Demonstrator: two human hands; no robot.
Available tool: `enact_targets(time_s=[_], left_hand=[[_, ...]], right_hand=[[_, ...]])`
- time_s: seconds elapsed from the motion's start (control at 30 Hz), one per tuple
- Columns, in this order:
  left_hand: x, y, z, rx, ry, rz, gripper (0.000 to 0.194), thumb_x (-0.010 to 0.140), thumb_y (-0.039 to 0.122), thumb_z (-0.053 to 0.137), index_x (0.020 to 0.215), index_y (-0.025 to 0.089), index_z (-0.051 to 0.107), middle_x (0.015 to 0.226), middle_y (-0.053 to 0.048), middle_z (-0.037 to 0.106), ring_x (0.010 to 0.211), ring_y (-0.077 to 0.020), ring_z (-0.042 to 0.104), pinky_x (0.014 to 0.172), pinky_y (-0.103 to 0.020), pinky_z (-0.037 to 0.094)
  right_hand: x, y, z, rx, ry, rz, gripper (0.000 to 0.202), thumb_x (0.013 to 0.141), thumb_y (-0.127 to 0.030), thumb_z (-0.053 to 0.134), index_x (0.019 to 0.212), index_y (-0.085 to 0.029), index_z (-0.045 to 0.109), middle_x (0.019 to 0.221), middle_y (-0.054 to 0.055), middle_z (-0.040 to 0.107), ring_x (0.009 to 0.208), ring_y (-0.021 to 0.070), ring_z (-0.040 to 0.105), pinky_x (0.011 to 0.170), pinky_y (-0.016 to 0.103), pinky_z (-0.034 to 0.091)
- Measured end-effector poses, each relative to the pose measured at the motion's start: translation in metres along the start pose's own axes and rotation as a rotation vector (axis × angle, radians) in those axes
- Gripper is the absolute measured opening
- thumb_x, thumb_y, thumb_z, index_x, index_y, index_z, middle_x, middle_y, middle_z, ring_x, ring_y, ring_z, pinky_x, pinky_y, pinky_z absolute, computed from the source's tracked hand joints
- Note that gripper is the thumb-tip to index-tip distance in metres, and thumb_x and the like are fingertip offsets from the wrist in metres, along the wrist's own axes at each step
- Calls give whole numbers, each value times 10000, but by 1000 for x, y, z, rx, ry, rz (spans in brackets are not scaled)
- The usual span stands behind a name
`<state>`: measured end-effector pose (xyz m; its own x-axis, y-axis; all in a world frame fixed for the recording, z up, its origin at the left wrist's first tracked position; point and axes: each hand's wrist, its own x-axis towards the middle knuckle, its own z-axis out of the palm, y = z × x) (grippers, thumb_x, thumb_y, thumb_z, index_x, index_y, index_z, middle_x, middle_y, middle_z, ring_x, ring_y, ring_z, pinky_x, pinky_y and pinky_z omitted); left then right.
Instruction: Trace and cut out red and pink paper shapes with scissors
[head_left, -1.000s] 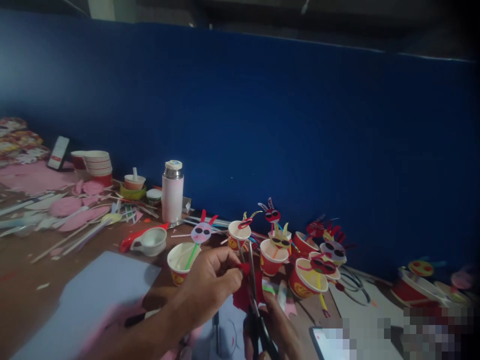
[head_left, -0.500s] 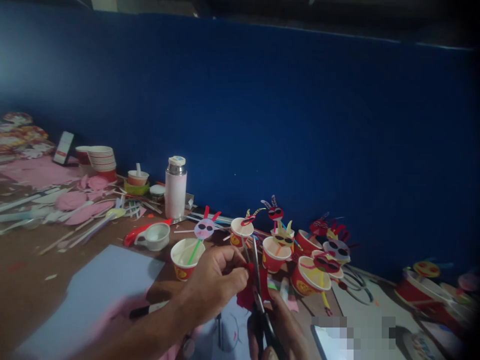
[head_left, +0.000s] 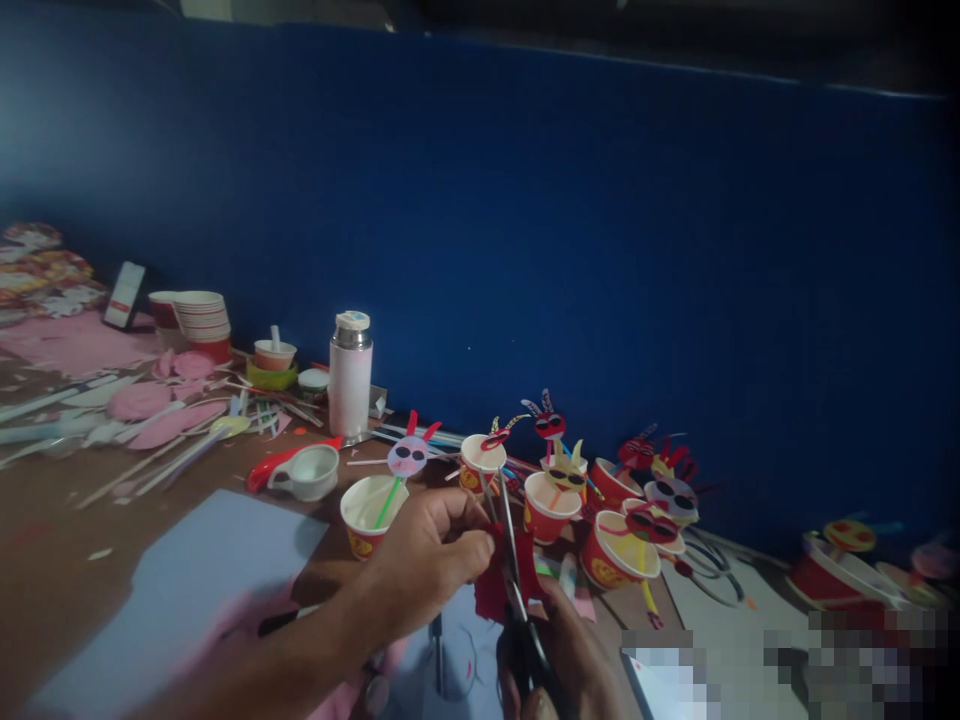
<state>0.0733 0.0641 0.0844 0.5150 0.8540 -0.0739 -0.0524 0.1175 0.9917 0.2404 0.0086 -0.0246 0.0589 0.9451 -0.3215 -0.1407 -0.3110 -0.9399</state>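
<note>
My left hand point(head_left: 442, 545) pinches a piece of dark red paper point(head_left: 491, 585) by its upper left edge. My right hand point(head_left: 559, 645) is closed around the handles of a pair of scissors point(head_left: 514, 575). The blades point up and away from me, slightly parted, and cross the red paper. Part of the handles is hidden by the fingers. Just beyond my hands stand paper cups with face decorations on straws: a cup with a pink face point(head_left: 409, 456) on a green straw, and a cup with a yellow face point(head_left: 568, 480).
A white bottle point(head_left: 350, 375) stands by the blue wall point(head_left: 480, 220). Left of it are a white cup point(head_left: 311, 472), stacked paper cups point(head_left: 204, 325) and paper scraps point(head_left: 142, 400). A pale sheet point(head_left: 217, 560) lies at front left, a phone point(head_left: 667, 685) at lower right.
The scissor blades have closed somewhat and shifted slightly left across the red paper. My hands otherwise stay in nearly the same place.
</note>
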Motion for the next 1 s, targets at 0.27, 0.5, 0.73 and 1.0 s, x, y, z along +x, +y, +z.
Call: enact_targets(time_s=[0.27, 0.5, 0.73, 1.0], left_hand=[[2, 4, -5, 68, -42, 11, 49, 646, 227, 518, 652, 179, 508, 409, 107, 419, 312, -41, 338, 360, -188, 228], [5, 8, -10, 74, -94, -27, 77, 622, 245, 537, 626, 178, 500, 442, 81, 458, 359, -49, 335, 375, -194, 216], [8, 1, -18, 143, -125, -28, 60, 632, 216, 538, 656, 162, 545, 533, 37, 539, 467, -81, 443, 450, -210, 315], [7, 4, -18, 130, -141, -28, 68, 633, 223, 548, 650, 158, 537, 534, 43, 524, 460, -71, 425, 435, -197, 294]], right_hand=[[-6, -16, 6, 46, 65, 52, 553, 590, -723, 614, 636, -172, 618, 438, -42, 403, 403, 95, 390, 423, 217, 366], [-32, -26, 10, -129, -17, -157, 563, 619, -652, 656, 965, -210, 621, 523, -26, 508, 471, 132, 487, 457, 232, 399], [-36, -22, 10, -241, -80, -290, 628, 626, -658, 645, 1044, -196, 565, 592, 0, 556, 525, 149, 524, 497, 245, 434], [-10, -30, 15, -222, -100, -71, 674, 552, -757, 602, 914, -188, 622, 416, -54, 410, 393, 131, 457, 408, 231, 362]])
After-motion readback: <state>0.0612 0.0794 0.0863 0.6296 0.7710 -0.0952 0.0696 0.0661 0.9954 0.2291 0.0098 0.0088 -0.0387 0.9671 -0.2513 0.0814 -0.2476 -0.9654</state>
